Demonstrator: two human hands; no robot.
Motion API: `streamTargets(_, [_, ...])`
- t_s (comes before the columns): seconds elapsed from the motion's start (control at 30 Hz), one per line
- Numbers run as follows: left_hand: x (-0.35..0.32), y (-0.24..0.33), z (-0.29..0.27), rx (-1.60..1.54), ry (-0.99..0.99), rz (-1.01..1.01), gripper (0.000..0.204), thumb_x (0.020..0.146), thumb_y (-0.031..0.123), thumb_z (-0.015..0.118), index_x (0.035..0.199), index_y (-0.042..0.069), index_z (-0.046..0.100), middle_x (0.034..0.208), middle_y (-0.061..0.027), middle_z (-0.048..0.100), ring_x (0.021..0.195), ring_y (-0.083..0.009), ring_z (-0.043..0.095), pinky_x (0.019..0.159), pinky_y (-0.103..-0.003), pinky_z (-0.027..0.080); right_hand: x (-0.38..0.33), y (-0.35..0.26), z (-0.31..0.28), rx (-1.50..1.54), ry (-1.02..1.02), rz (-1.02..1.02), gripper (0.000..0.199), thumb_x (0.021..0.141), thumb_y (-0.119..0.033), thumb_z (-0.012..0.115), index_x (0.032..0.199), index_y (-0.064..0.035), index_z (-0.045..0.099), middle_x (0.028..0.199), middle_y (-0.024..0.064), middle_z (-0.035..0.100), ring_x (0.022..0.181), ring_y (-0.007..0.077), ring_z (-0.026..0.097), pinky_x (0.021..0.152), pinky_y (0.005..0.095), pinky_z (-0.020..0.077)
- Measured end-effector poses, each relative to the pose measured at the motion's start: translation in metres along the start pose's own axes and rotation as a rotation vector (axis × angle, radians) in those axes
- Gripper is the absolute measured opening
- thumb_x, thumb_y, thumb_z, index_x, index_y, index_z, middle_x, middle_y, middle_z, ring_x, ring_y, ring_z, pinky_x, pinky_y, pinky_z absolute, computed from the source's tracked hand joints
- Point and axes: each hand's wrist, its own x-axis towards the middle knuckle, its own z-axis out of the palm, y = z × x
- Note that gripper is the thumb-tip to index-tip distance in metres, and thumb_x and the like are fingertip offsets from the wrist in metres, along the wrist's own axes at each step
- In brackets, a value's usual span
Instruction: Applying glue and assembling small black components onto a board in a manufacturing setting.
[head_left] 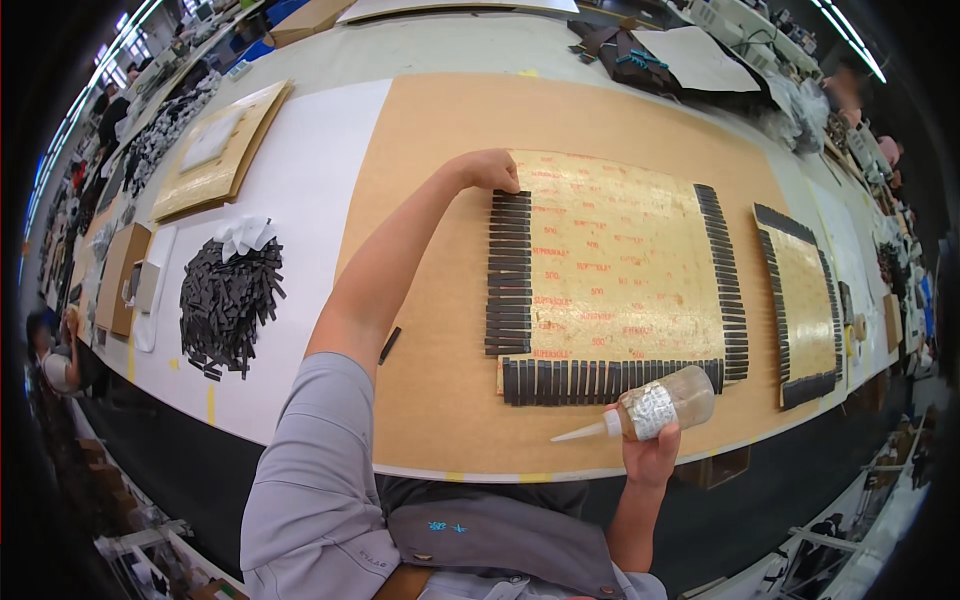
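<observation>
Dozens of short black strips (509,272) line three edges of the tape-covered sheet (610,265) on the brown board (430,400), and the left hand (487,168) reaches to the top of the left-hand column, at about eleven o'clock on the sheet, fingers curled together over the uppermost strip; whether they pinch it or only press it down I cannot tell from this angle. The right hand (652,455) is clamped around a clear squeeze bottle (655,405) at about five o'clock, held sideways with its white nozzle (580,432) pointing left, just below the bottom row of strips (610,380). The risk I see is a drip: the bottle lies tipped while attention is on the far corner, so a firm squeeze could spot the board or the finished row. A stretched forearm could also brush the column crooked. One loose strip (389,345) lies by the elbow, and a heap of spares (230,300) sits at nine o'clock.
</observation>
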Motion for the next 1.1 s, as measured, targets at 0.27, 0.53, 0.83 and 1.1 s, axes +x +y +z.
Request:
streamTargets(0.27, [-0.087, 0.02, -0.012, -0.051, 0.394, 0.057, 0.021, 0.076, 0.02, 0.063, 0.078, 0.0, 0.063, 0.07, -0.0067, 0.061, 0.069, -0.0153, 0.056, 0.062, -0.03, 0.044, -0.004, -0.001, -0.009, 0.051, -0.031, 0.018, 0.07, 0.082, -0.049, 0.058, 0.129, -0.002, 0.035, 0.116, 0.0171, 0.052, 0.106, 0.0292, 0.053, 0.09, 0.0459, 0.045])
streamTargets(0.53, [-0.282, -0.001, 0.073, 0.196, 0.101, -0.518, 0.02, 0.072, 0.018, 0.064, 0.075, -0.001, 0.06, 0.083, -0.0145, 0.06, 0.078, -0.0266, 0.059, 0.067, -0.037, 0.047, -0.002, 0.011, 0.007, 0.072, -0.118, 0.063, 0.069, 0.083, -0.048, 0.058, 0.131, -0.0055, 0.033, 0.119, 0.0134, 0.05, 0.109, 0.03, 0.051, 0.092, 0.0464, 0.0439])
streamTargets(0.83, [-0.311, -0.002, 0.145, -0.096, 0.595, -0.292, 0.007, 0.075, 0.003, 0.055, 0.079, -0.002, 0.057, 0.079, -0.0157, 0.058, 0.075, -0.0296, 0.058, 0.066, -0.038, 0.046, -0.022, -0.002, 0.029, 0.001, -0.154, 0.039, 0.067, 0.084, -0.048, 0.056, 0.131, -0.006, 0.034, 0.119, 0.0127, 0.05, 0.109, 0.0306, 0.051, 0.092, 0.0471, 0.044])
streamTargets(1.1, [-0.32, 0.009, 0.147, -0.007, 0.517, -0.291, 0.009, 0.078, 0.005, 0.056, 0.084, -0.001, 0.056, 0.082, -0.0138, 0.059, 0.073, -0.0308, 0.057, 0.065, -0.038, 0.046, -0.015, 0.003, 0.039, 0.026, -0.089, 0.046, 0.066, 0.085, -0.045, 0.056, 0.132, -0.0063, 0.031, 0.121, 0.0123, 0.049, 0.108, 0.0316, 0.052, 0.094, 0.0498, 0.0433])
